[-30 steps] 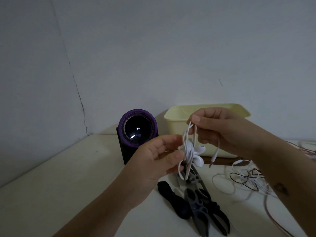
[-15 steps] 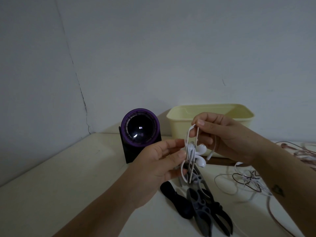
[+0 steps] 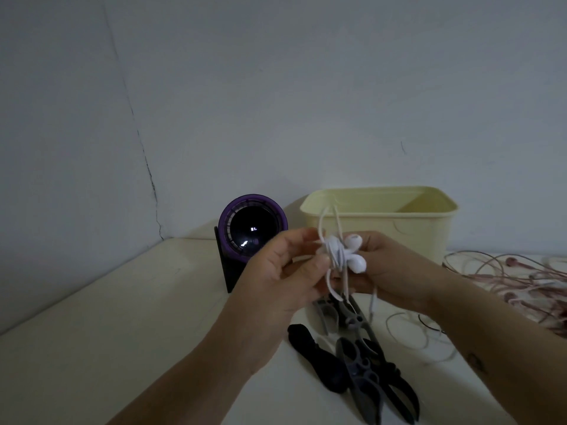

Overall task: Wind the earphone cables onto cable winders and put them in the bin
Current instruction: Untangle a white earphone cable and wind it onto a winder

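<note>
**Earphone bundle held btwn both hands, in front of bin**

Surface: pale cream table (image 3: 107, 317), matte, set into a room corner. Grey walls (image 3: 306, 87) behind; a thin dark crack (image 3: 147, 170) runs down the corner at approx 10 o'clock from the hands. Light is dim.

On the table: round purple-ringed device (image 3: 253, 230) on a black stand at 10 o'clock, pale yellow bin (image 3: 383, 223) at 1 o'clock against the wall, pile of grey and black cable winders (image 3: 362, 372) at 6 o'clock, pink cables (image 3: 521, 271) tangled at 3 o'clock, and a loose white cable (image 3: 408, 345) at 4 o'clock.

White earphones (image 3: 340, 251) are up off the table, just in front of the bin wall. Left hand (image 3: 276, 280) pinches the wound bundle from 9 o'clock, thumb and fingers closed on it. Right hand (image 3: 395, 271) grips from 3 o'clock, fingers curled behind, both buds lying against them. A cable loop sticks up at 12 o'clock; strands hang at 6 o'clock. Can't tell if a winder sits inside.
</note>
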`<state>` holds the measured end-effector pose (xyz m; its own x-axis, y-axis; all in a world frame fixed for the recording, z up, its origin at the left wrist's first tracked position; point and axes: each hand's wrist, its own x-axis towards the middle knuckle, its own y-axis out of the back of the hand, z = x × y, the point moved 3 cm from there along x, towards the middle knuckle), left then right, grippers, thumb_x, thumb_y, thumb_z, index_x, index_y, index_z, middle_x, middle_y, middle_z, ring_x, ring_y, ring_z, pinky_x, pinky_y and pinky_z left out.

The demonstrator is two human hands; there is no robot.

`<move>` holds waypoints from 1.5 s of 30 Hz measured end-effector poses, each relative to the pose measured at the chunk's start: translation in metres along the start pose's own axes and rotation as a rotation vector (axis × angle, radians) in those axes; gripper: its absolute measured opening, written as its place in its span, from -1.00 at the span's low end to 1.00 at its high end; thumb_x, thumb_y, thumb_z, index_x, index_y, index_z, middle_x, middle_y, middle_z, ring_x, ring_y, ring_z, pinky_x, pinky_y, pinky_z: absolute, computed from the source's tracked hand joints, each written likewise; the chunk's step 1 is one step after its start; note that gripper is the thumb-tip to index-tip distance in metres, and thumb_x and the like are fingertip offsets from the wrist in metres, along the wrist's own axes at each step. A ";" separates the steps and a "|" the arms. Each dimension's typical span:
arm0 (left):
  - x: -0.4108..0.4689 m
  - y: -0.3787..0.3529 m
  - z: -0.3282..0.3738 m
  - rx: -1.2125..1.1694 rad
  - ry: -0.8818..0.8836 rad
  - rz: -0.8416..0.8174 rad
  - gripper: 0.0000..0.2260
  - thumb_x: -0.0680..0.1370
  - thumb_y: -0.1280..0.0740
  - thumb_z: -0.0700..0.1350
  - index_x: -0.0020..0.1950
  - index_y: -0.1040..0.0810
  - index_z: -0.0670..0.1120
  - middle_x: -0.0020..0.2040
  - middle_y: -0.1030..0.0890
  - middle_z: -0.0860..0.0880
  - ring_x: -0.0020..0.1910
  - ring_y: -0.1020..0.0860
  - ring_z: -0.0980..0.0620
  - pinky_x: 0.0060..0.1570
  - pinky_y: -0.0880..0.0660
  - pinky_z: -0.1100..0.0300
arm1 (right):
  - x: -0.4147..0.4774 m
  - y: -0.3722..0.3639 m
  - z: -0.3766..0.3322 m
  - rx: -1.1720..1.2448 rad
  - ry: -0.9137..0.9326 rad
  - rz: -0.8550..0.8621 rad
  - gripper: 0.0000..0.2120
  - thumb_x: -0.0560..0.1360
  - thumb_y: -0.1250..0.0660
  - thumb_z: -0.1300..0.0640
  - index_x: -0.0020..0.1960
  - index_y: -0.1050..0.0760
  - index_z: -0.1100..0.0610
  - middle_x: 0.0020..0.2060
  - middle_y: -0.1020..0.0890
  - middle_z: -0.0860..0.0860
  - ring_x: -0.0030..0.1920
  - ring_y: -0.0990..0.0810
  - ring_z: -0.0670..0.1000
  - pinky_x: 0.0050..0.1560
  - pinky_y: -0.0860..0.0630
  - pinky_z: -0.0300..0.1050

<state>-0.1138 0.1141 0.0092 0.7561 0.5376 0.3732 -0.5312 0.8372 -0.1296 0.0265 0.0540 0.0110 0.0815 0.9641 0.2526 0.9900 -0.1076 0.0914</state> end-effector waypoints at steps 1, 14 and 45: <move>0.002 0.003 0.001 -0.010 -0.004 0.042 -0.73 0.47 -0.40 -0.16 0.15 -0.57 -0.14 0.04 -0.67 -0.13 0.02 -0.66 -0.09 0.03 -0.60 0.01 | 0.000 -0.005 0.000 -0.045 0.007 0.005 -0.81 0.50 -0.32 0.12 -0.24 -0.66 0.06 -0.32 -0.60 0.02 -0.33 -0.51 -0.05 -0.24 -0.51 -0.18; 0.013 0.032 -0.003 -0.223 0.197 0.187 -0.84 0.59 -0.21 -0.24 -0.01 -0.58 -0.12 -0.12 -0.71 0.02 -0.21 -0.65 0.15 -0.01 -0.51 0.15 | -0.005 -0.034 -0.021 -1.105 0.005 -0.052 -0.77 0.60 -0.18 0.06 -0.13 -0.57 0.04 -0.43 -0.48 -0.05 -0.44 -0.39 -0.14 -0.33 -0.33 -0.28; -0.001 0.002 0.001 0.189 -0.031 -0.267 -0.81 0.54 -0.31 -0.01 0.13 -0.60 0.08 0.01 -0.68 -0.04 0.01 -0.63 0.06 0.00 -0.53 0.22 | -0.009 0.014 -0.026 0.125 -0.052 -0.029 -0.89 0.33 -0.47 0.09 -0.27 -0.62 0.14 -0.26 -0.60 0.09 -0.24 -0.57 -0.04 -0.15 -0.59 -0.24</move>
<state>-0.1163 0.1150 0.0098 0.8680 0.2955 0.3990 -0.3793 0.9133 0.1486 0.0367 0.0373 0.0350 0.0552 0.9781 0.2007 0.9984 -0.0515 -0.0238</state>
